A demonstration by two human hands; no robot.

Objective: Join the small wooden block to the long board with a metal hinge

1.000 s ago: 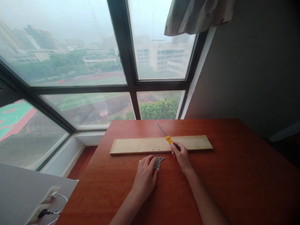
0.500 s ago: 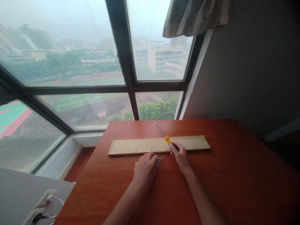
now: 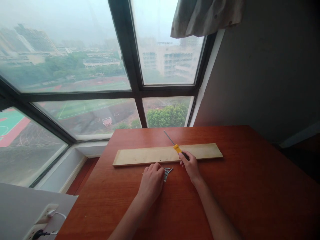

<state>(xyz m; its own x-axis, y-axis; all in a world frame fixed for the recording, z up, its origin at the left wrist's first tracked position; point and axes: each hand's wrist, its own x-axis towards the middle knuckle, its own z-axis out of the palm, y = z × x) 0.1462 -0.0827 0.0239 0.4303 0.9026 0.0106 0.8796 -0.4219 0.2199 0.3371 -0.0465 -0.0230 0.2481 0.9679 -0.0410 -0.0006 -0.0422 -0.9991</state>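
Note:
My right hand (image 3: 188, 164) is closed around the black and yellow handle of a screwdriver (image 3: 177, 148). Its metal shaft slants up and to the left, over the wooden board (image 3: 142, 155). The pale, long board lies flat across the table, with two small dark holes near its front edge. In front of it, my left hand (image 3: 153, 178) rests low with curled fingers; what they hold, if anything, is hidden. Right beside those fingertips lies a small heap of silver screws (image 3: 167, 173).
The reddish-brown table (image 3: 240, 186) spreads under everything, its far edge close to a framed window (image 3: 135, 90). A curtain (image 3: 205, 20) hangs at the upper right beside a grey wall (image 3: 257, 73). Plugs sit in wall sockets (image 3: 47, 213) at the lower left.
My left hand has shifted slightly left, so more of the screws shows. My right hand still holds the screwdriver in nearly the same pose. The whole view has moved a little.

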